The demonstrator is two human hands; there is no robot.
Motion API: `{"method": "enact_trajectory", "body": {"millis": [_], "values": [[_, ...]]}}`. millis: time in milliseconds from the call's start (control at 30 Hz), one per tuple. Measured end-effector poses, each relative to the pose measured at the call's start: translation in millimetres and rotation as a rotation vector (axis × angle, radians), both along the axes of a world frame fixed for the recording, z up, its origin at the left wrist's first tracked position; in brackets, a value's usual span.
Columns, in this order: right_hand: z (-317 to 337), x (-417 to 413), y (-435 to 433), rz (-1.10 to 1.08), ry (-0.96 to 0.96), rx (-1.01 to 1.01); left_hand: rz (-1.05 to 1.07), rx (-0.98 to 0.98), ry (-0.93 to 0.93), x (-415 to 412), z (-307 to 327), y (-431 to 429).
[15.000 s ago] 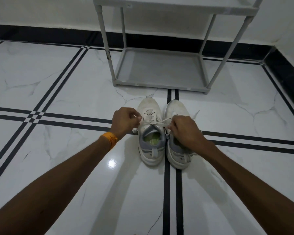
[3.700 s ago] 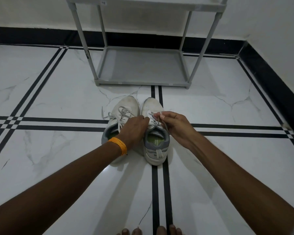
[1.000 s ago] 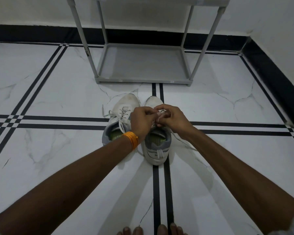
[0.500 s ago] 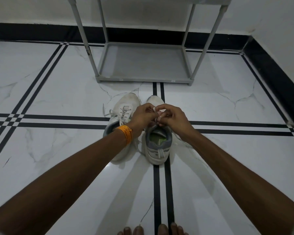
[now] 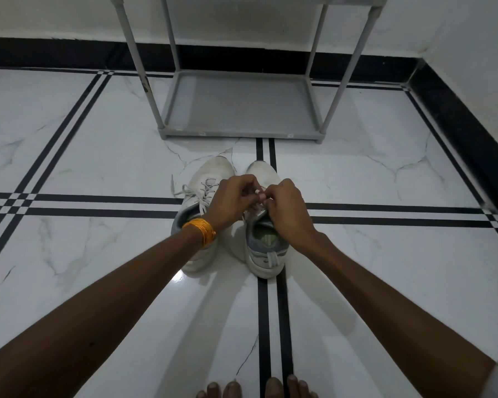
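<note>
Two white sneakers stand side by side on the marble floor, toes pointing away from me. The left sneaker [image 5: 213, 175] has a tied bow, its loops lying out to the left. Over the right sneaker [image 5: 266, 245] both my hands meet. My left hand [image 5: 232, 201], with an orange band on the wrist, pinches that shoe's white lace [image 5: 259, 206] with curled fingers. My right hand [image 5: 286, 209] pinches the same lace from the other side. The hands hide most of the lace and the shoe's tongue.
A grey shoe rack [image 5: 184, 133] with thin grey posts stands just beyond the sneakers, its bottom shelf bare. Black skirting runs along the back and right walls. My bare toes [image 5: 256, 389] show at the bottom edge.
Over the last second my hands have stayed together above the right sneaker, fingers working the lace with small shifts. Earlier, the left sneaker's lace was being pulled; now it sits tied.
</note>
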State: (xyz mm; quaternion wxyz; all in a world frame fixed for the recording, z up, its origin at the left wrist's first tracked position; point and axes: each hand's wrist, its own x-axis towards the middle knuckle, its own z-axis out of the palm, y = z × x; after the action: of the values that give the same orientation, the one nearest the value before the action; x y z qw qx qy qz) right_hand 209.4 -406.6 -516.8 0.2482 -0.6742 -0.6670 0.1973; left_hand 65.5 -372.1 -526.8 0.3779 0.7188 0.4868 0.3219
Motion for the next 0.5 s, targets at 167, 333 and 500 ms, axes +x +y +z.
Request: {"method": "enact_trajectory", "body": {"millis": [167,333,500], "values": [[1,3,-1,-0.039,0.148,-0.013,-0.060,0.024,0.134,-1,6,3],[-2,10,-4,-0.140,0.418,-0.051,-0.037,0.171,0.408,13,12,-2],[-7,24,-3,-0.114,0.772,-0.198,-0.024,-0.746,-0.226,11,22,1]]}}
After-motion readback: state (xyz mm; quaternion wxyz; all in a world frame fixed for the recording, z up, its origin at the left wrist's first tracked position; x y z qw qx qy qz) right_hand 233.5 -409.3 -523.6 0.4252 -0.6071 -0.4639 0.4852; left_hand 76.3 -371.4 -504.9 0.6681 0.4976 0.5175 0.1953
